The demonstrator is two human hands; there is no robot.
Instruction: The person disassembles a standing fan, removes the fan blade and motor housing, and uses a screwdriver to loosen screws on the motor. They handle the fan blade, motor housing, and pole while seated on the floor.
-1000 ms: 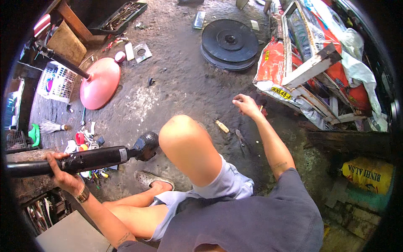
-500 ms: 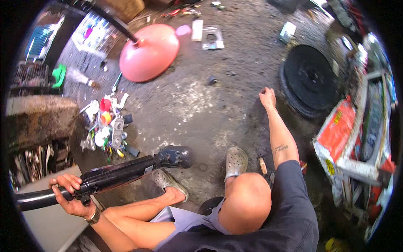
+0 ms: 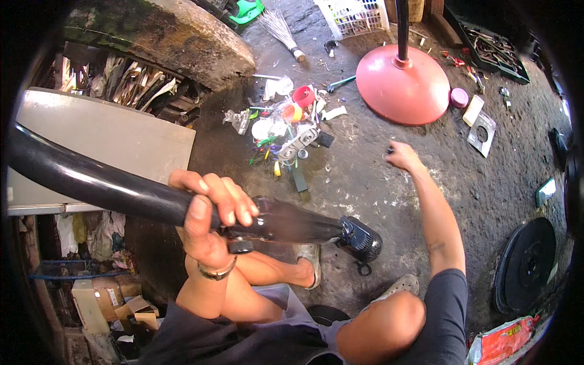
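Note:
My left hand (image 3: 207, 216) is wrapped round a long black tube (image 3: 85, 173) with a side knob (image 3: 240, 246). A black ribbed motor head (image 3: 359, 237) is at the tube's lower end, just above a small dark ring (image 3: 364, 269) on the floor. My right hand (image 3: 401, 156) reaches out over the floor, fingers closed on a small dark thing that is too small to name, between the pile of plastic scraps and a pink round base (image 3: 389, 85) with an upright black pole (image 3: 402, 24).
Plastic scraps (image 3: 292, 128), a white brush (image 3: 280, 36), white basket (image 3: 347, 15) and tool tray (image 3: 486, 52) lie ahead. A concrete block (image 3: 158, 42), grey board (image 3: 164, 143) and cardboard boxes (image 3: 109, 298) are left. Black discs (image 3: 526, 264) and a red sack (image 3: 505, 337) are right.
My view has turned left. My left hand has brought the tube inward, across my legs. My right hand has reached forward and closed on a small dark thing on the floor.

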